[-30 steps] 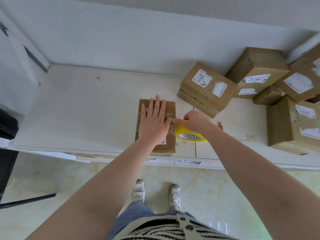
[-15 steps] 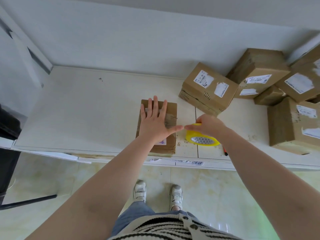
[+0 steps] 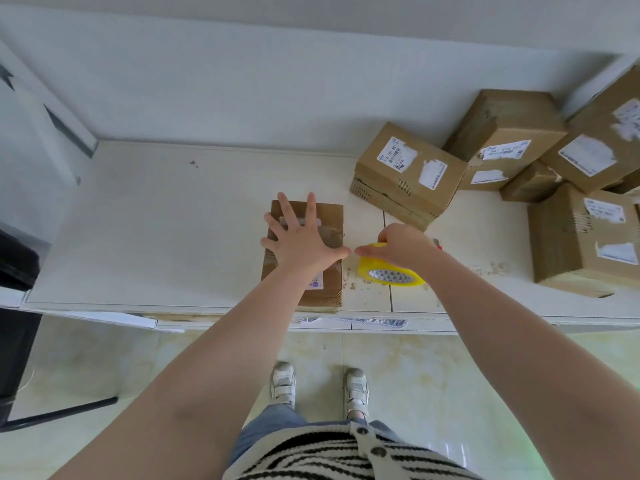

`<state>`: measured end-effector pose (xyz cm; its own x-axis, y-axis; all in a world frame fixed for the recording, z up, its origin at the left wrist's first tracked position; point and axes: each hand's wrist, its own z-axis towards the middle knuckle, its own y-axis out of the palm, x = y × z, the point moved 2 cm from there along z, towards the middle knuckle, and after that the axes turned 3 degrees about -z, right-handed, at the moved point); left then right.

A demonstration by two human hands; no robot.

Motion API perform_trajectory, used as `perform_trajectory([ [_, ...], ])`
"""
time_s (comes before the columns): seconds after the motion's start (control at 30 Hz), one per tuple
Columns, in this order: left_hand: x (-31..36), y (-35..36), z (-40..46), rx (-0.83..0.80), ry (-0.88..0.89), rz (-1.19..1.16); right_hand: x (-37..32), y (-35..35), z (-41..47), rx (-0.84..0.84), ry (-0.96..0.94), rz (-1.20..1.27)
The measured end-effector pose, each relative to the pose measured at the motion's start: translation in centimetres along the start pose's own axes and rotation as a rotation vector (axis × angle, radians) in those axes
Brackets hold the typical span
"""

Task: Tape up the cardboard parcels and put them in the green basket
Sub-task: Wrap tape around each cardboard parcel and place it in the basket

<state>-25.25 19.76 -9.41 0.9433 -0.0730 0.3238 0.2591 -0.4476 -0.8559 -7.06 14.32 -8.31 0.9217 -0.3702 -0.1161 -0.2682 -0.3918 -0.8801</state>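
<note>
So far one parcel (image 3: 325, 237) is mid-taping at the surface's (image 3: 156, 237) front edge: the left hand (image 3: 301, 242) presses flat on it with fingers spread, while the right hand (image 3: 401, 245) grips the tape roll (image 3: 391, 273) just beside it. Judging by the pile (image 3: 519, 161) waiting at right, most work remains, and no green basket is in view.

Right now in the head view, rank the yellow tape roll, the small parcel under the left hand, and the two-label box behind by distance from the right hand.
1. yellow tape roll, gripped by the right hand.
2. small parcel, just left.
3. two-label box, behind.
</note>
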Motion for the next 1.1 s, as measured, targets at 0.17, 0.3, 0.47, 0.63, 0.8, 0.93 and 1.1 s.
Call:
perform_trajectory([
  [0.17, -2.0, -1.2, 0.4, -0.04, -0.013, -0.358, -1.6, -3.2, -0.5, -0.001, -0.112, -0.003],
  [0.3, -3.9, -1.7, 0.6, -0.09, -0.018, -0.905, -3.7, -8.1, -1.4, -0.014, -0.207, 0.021],
  [0.47, -6.2, -2.5, 0.6, -0.25, -0.032, -1.188, -7.9, -9.4, -2.0, 0.051, -0.215, -0.034],
  [0.63, -6.2, -2.6, -0.3, -0.278, -0.061, -1.252, -10.9, -9.3, -2.1, 0.106, -0.218, -0.131],
  [0.8, -8.5, -2.1, -0.2, -0.277, -0.061, -1.399, -11.2, -9.8, -1.8, 0.053, -0.325, -0.031],
  [0.93, -10.2, -2.6, 0.1, -0.3, -0.024, -1.382, -10.4, -8.9, -1.6, 0.108, -0.28, -0.071],
  [1.1, -10.7, -2.7, 0.4, -0.32, -0.01, -1.361, -8.2, -6.9, -0.6, 0.055, -0.177, -0.146],
])
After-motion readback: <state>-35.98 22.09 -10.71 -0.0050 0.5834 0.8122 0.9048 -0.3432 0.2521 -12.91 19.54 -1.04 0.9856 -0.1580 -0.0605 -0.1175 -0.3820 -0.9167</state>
